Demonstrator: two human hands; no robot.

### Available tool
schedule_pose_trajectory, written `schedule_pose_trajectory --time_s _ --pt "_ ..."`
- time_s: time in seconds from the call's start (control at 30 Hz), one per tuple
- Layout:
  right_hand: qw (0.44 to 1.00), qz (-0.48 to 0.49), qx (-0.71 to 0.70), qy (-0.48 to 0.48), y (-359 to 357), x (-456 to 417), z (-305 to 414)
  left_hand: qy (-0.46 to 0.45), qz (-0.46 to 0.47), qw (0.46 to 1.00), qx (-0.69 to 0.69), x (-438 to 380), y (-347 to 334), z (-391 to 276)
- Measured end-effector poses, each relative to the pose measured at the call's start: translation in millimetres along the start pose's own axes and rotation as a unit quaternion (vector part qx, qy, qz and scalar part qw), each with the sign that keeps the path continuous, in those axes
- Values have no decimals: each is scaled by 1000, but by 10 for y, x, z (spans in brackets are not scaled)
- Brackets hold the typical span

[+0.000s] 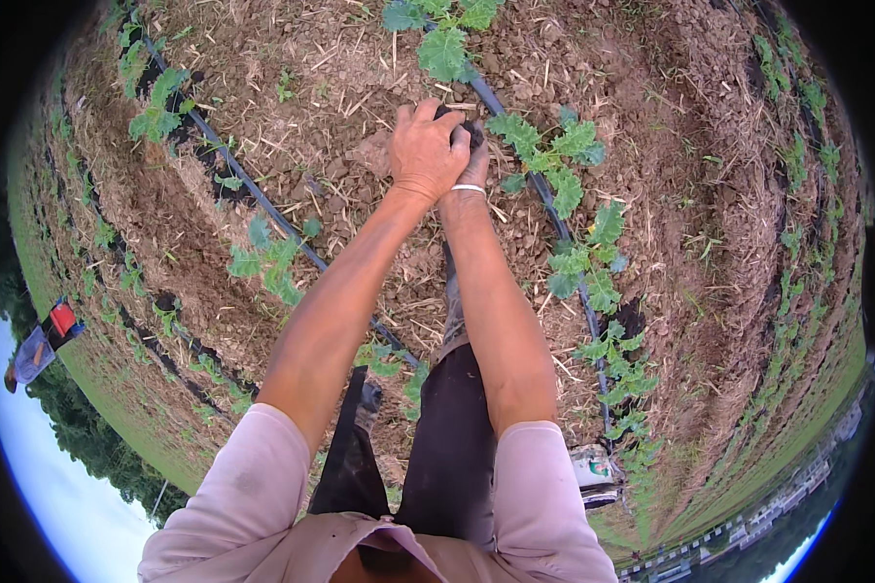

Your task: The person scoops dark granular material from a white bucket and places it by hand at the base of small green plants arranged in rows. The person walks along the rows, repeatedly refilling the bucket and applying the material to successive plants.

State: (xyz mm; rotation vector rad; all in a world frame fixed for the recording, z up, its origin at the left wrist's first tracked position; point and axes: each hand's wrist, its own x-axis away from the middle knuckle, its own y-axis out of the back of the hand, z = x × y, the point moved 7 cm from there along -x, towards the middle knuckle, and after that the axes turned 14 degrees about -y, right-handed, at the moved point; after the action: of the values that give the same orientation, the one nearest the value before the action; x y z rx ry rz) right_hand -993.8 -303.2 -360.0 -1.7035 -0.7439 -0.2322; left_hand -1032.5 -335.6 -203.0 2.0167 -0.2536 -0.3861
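Before me, my left hand and my right hand meet above the bare ground between two rows of leafy plants. A clump of dark, moist soil sits in my right hand, which is dirty and partly hidden behind the left. The fingers of my left hand curl over the soil from the left side. A white band circles my right wrist. Just right of my hands grows a young kale-like plant beside a black drip irrigation hose.
Another hose runs along the left row, beside a plant. More plants stand ahead. A white sack lies behind on the right. A person is far off at the left. Straw and clods litter the soil.
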Motion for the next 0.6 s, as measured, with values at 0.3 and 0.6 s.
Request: schedule_pose_trajectory --time_s 0.3,0.6 --pt "990 -29 47 131 106 161 1189 -87 113 988 53 -626 -971 -550" --pt "972 -158 77 154 381 270 1422 -35 129 979 155 -626 -1316 -491"
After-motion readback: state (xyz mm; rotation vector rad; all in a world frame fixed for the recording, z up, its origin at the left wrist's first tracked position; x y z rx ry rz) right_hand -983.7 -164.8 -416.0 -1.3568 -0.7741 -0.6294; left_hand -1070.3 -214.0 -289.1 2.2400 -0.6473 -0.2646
